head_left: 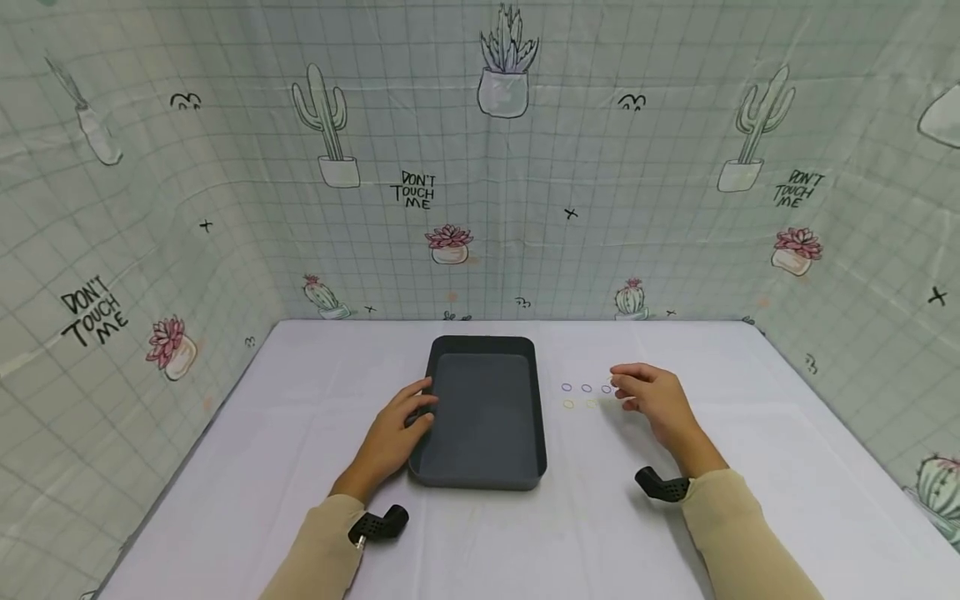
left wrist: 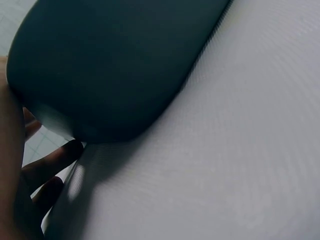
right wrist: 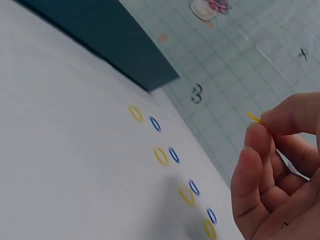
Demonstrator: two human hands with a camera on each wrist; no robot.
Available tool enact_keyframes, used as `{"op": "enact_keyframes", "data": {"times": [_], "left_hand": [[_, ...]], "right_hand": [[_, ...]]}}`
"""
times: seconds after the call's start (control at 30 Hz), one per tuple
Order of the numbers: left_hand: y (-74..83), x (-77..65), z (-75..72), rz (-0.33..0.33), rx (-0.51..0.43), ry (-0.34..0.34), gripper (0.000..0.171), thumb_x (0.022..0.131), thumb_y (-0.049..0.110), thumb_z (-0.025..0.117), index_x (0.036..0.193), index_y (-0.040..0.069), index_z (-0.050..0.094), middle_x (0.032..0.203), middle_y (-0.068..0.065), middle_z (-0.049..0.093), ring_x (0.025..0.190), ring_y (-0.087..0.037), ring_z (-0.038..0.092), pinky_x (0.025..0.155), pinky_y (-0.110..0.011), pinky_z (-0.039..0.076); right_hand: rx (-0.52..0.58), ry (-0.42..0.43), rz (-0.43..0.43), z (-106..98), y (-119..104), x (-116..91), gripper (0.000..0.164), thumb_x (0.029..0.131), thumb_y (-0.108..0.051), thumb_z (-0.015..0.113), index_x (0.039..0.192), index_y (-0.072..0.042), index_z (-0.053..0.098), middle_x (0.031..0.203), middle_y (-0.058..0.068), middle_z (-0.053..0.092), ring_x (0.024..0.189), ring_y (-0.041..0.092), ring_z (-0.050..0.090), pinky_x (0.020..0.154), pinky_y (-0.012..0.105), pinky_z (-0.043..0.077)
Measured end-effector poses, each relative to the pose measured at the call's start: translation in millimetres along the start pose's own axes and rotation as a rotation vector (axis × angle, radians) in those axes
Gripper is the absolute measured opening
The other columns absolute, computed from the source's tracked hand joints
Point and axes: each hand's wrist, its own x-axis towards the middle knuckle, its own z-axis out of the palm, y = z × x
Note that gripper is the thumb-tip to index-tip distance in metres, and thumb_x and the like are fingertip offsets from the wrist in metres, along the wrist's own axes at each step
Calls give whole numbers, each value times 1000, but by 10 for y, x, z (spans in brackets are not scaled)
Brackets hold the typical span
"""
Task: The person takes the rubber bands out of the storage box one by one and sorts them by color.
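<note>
A dark grey rectangular tray lies on the white table. My left hand rests at its left wall with spread, slightly bent fingers; the left wrist view shows fingers beside the tray's edge. To the tray's right, my right hand hovers above the table. Its thumb and index finger pinch a thin yellow rubber band, mostly hidden by the fingertips. Beneath and left of that hand, small blue rubber bands form a row, with a row of yellow rubber bands nearer me.
White cloth covers the table. A grid-patterned curtain with printed cacti stands behind it and along both sides. Each wrist carries a black camera mount near the sleeve cuff.
</note>
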Motion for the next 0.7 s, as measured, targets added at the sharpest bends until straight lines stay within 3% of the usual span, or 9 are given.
{"op": "enact_keyframes", "data": {"times": [0.23, 0.4, 0.7], "left_hand": [[16, 17, -11, -1, 1, 4, 33, 102, 19, 59, 133, 9, 64, 157, 4, 40, 147, -24, 30, 116, -54, 28], [27, 42, -27, -2, 5, 12, 33, 102, 19, 59, 133, 9, 64, 157, 4, 39, 147, -24, 30, 116, -54, 28], [-1, -24, 7, -9, 5, -1, 34, 102, 20, 59, 134, 9, 64, 157, 4, 39, 148, -23, 29, 117, -53, 26]], "right_hand": [[-155, 47, 39, -274, 111, 80, 39, 99, -20, 63, 128, 7, 62, 107, 5, 67, 86, 9, 62, 71, 23, 56], [-176, 43, 66, -394, 138, 108, 40, 99, -19, 64, 129, 7, 62, 100, 0, 67, 84, 9, 61, 70, 24, 56], [-279, 45, 127, -480, 251, 57, 33, 98, -15, 61, 124, 6, 63, 95, 9, 66, 77, 13, 60, 63, 25, 55]]}}
